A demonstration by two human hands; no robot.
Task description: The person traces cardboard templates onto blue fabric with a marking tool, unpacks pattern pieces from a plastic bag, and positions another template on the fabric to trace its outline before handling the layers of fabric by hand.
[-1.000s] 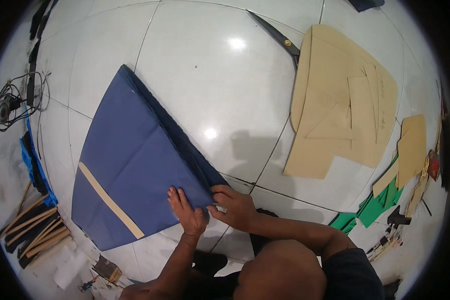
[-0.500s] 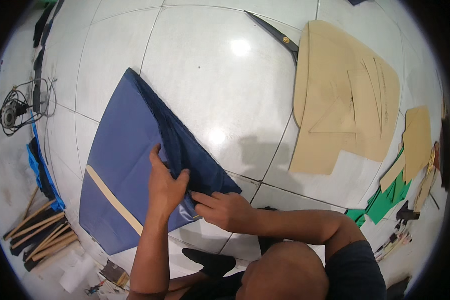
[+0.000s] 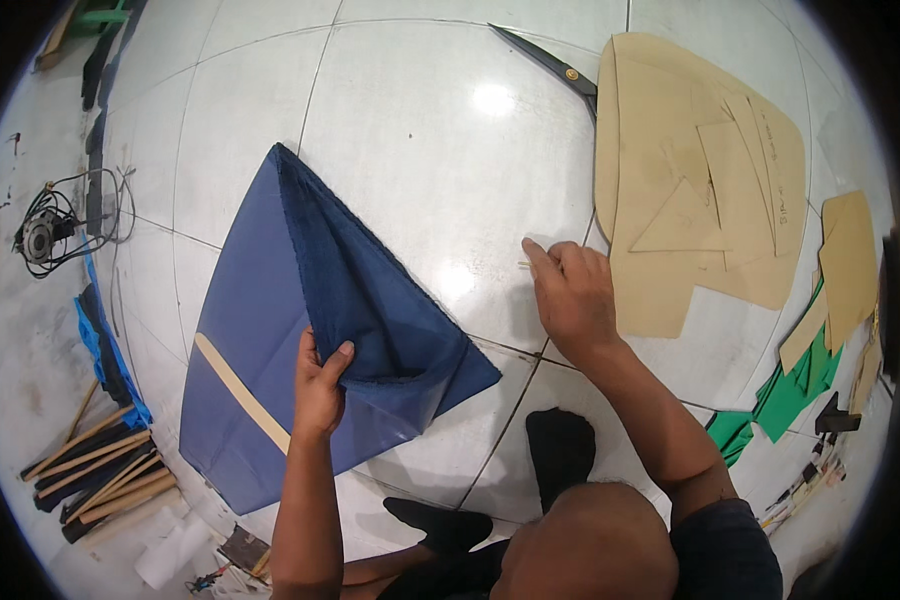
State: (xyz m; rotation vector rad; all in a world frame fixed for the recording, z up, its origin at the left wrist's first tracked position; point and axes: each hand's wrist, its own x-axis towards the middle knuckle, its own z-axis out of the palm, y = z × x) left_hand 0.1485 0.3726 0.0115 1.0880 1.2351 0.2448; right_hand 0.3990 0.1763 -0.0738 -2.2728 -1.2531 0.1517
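A large piece of blue fabric [image 3: 240,300] lies on the tiled floor, smooth on its outer face. Its dark blue fuzzy inner side [image 3: 355,300] shows where the layers part. My left hand [image 3: 322,385] pinches the fabric's lifted edge between thumb and fingers. A narrow cream strip [image 3: 238,388] rests across the fabric, to the left of that hand. Away from the cloth, my right hand [image 3: 575,295] hovers over the floor beside the tan pattern pieces [image 3: 660,200]. Its fingers are closed, and a tiny pale tip pokes out at the thumb; the rest is hidden.
Black scissors [image 3: 555,68] lie by the pattern pieces. Green scraps [image 3: 795,395] and tan offcuts [image 3: 850,265] are at the right. On the left are rolled materials [image 3: 100,480], a coiled black cable [image 3: 45,235] and blue-black cloth [image 3: 100,340]. My feet [image 3: 560,455] are near the fabric.
My right hand has left the fabric and moved up and right toward the pattern pieces. With my left hand on its edge, the fabric now gapes wider, showing more of its inner side.
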